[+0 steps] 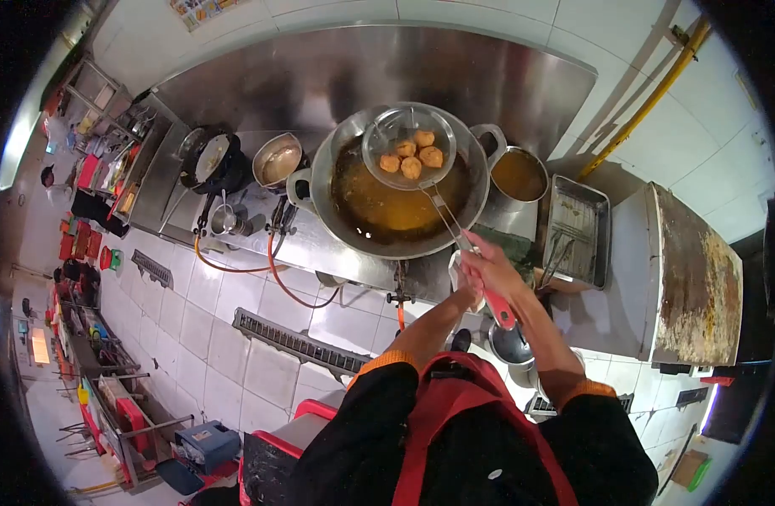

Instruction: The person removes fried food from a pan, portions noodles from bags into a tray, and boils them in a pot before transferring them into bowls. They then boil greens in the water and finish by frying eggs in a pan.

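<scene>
My right hand (495, 274) is closed around the red handle (499, 309) of a wire-mesh skimmer. Several browned fried balls (411, 167) lie in the skimmer's round basket (372, 160), held over a large two-handled pan (320, 211) of dark oil (387, 217). Close beside the right hand, my left hand (469, 293) is closed at the handle, with white cloth-like material (455, 268) next to it. Its fingers are partly hidden, and I cannot tell what it grips.
Right of the pan stand a pot (520, 174) of brown liquid and a metal tray (605, 236) with a rack and tongs. To the left are a saucepan (278, 160), a black wok (209, 160) and a small metal cup (225, 219). Gas hoses (296, 297) hang at the counter's front.
</scene>
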### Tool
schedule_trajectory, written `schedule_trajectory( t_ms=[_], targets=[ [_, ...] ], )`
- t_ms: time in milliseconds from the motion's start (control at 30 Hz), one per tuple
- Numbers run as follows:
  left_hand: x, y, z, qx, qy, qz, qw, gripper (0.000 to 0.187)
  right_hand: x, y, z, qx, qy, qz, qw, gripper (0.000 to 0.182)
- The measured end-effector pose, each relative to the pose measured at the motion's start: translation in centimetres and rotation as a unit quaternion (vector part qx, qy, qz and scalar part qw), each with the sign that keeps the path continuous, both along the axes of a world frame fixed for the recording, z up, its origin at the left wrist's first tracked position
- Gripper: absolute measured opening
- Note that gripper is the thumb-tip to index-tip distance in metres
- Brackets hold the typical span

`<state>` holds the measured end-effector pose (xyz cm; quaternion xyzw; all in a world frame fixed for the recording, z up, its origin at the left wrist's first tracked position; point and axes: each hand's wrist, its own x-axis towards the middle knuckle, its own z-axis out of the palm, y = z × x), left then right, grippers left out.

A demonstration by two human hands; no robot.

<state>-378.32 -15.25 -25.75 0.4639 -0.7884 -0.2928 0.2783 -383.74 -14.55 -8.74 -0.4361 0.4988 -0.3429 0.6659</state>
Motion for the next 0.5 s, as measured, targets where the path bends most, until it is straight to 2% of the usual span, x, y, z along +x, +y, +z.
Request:
schedule_trajectory(
  t_ms=[200, 333, 467, 500],
  targets=[
    [-0.5, 0.5, 1.0, -0.005, 0.030, 0.017, 0.999, 0.047, 0.0, 0.0, 1.6, 0.040, -0.050, -0.021, 0.998, 0.058],
    [-0.1, 1.0, 1.8, -0.007, 0.047, 0.019, 0.999, 0.047, 0.3, -0.3, 0.1, 0.020, 0.000, -0.007, 1.000, 0.060],
    [0.5, 1.4, 2.1, -0.010, 0.058, 0.017, 0.998, 0.047, -0.3, -0.2, 0.2, 0.038, -0.055, -0.029, 0.997, 0.059],
    [0.7, 1.5, 2.2, -0.010, 0.063, 0.016, 0.998, 0.047, -0.5, 0.3, -0.5, 0.023, -0.039, -0.017, 0.999, 0.058]
  ],
)
